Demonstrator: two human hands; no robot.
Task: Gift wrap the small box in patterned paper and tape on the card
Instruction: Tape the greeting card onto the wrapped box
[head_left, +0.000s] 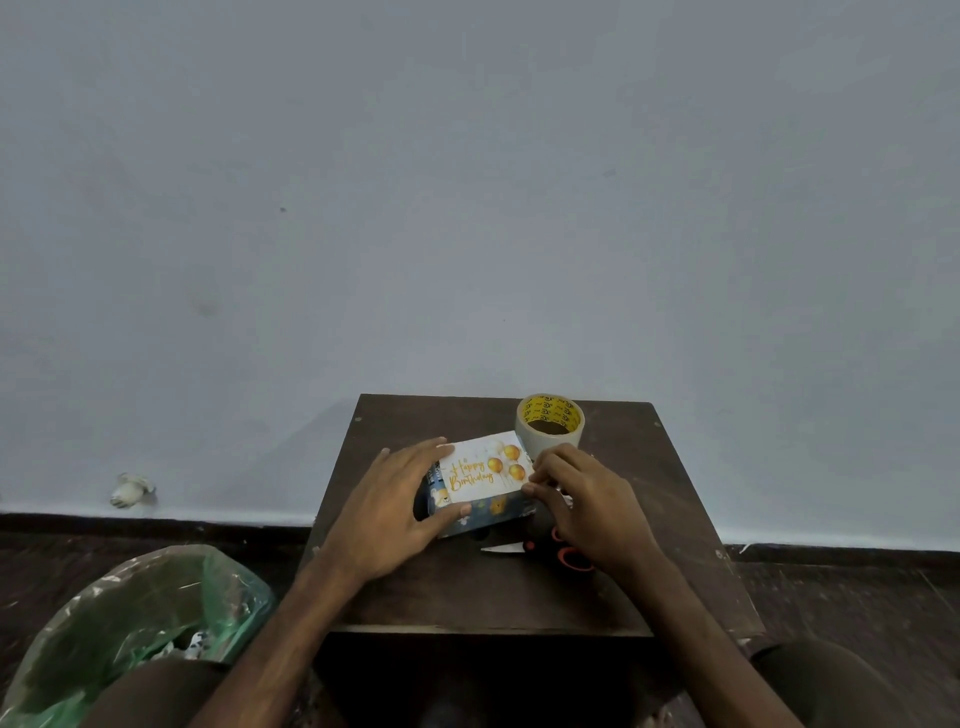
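The small box (478, 512), already covered in blue patterned paper, sits between my 2 hands near the middle of the worktop (467, 592). A white card (485, 470) reading "Happy Birthday" with 3 gold balloons lies flat on top of the box. My left hand (387, 512) is spread over the box's left end, fingers along the card's far-left edge and thumb pressing the card's near edge against the paper. My right hand (584, 506) has its fingertips bunched together at the card's right edge; whether they pinch a strip of tape I cannot tell. Just beyond my right hand, a roll of tape (549, 420) with a yellow printed core stands touching or just behind the card's far-right corner. Just under my right hand lie scissors (540, 550) with red-and-black handles, blade pointing toward my left hand. Well to the left of my left forearm, on the floor, is a bin lined with a green bag (140, 623).
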